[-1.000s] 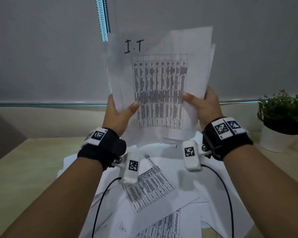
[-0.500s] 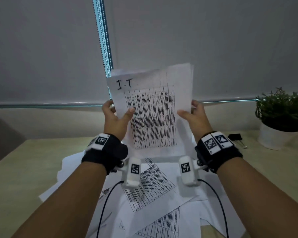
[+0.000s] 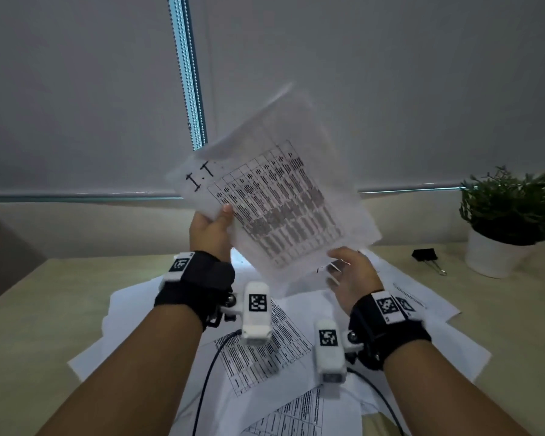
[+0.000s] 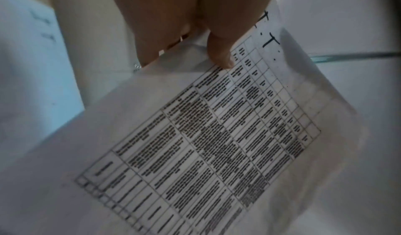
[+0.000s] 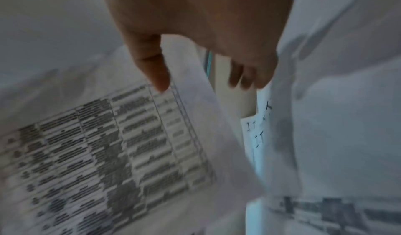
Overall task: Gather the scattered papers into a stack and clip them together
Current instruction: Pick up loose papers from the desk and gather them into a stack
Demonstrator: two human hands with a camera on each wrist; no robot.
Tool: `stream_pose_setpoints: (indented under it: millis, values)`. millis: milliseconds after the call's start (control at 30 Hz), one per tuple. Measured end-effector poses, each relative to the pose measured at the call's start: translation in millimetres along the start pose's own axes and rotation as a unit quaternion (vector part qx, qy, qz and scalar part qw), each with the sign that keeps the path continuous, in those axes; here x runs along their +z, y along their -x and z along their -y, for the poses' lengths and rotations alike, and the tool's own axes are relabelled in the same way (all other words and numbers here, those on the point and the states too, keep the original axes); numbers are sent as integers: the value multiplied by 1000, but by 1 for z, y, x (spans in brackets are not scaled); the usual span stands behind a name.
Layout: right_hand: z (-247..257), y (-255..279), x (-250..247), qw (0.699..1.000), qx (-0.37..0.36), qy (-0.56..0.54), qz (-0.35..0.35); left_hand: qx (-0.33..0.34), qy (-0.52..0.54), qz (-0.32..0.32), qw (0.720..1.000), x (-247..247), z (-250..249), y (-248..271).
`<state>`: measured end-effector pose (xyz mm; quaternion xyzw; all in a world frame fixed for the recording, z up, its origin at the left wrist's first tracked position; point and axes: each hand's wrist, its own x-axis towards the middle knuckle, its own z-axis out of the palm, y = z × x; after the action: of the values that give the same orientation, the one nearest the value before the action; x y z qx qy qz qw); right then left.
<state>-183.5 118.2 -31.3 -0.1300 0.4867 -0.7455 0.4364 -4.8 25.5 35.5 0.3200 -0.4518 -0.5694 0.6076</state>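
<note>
I hold a stack of printed sheets point(image 3: 283, 202) in the air, tilted clockwise, with "I.T" handwritten at its top left. My left hand point(image 3: 213, 226) pinches its left edge, thumb point(image 4: 221, 56) on the printed table. My right hand point(image 3: 348, 270) is at the stack's lower right corner. Its thumb point(image 5: 156, 74) touches the front sheet while the fingers point(image 5: 245, 79) hang behind with a gap to the paper. More scattered papers point(image 3: 265, 347) lie on the table under my wrists. A black binder clip point(image 3: 424, 255) lies at the right, apart from both hands.
A potted plant point(image 3: 513, 221) in a white pot stands at the far right beside the clip. The beige table point(image 3: 44, 309) meets a low ledge and a grey window blind behind. Cables run from the wrist cameras over the papers.
The stack has come down from upright and swung clockwise. My right hand has dropped from the right edge to the lower corner and loosened; the left keeps its pinch.
</note>
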Motion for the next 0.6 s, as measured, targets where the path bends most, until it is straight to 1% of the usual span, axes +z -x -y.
stream_pose_setpoints:
  millis: [33,67,100,133,200,267,333,400,433,467,533,600]
  values:
    - [0,2,6,999,-8,-25,19,-25,23,22,999,3,1,5]
    - [4,4,10,998,-41,-33,16,-43,35,38,998,4,1,10]
    - [12,6,13,996,-87,-24,0,-45,37,45,997,1,2,10]
    - [22,7,13,991,-135,-6,-14,-31,33,42,998,-4,1,9]
    - [43,6,8,977,-212,38,-10,27,5,11,1000,-23,-1,-5]
    - [57,4,0,962,-252,104,11,72,-64,-7,995,-40,-5,-18]
    - [62,0,-3,951,-261,161,35,101,-143,29,984,-48,-5,-21]
    - [60,-3,-6,951,-257,166,40,102,-233,73,964,-51,2,-17]
    - [55,-3,-9,954,-250,163,34,91,-275,85,953,-54,10,-13]
    - [47,-6,-15,956,-235,171,25,82,-307,95,943,-59,18,-9]
    - [29,-9,-28,953,-189,237,25,58,-339,111,933,-70,36,-3]
    - [14,-11,-36,942,-133,302,54,33,-367,118,922,-74,45,6]
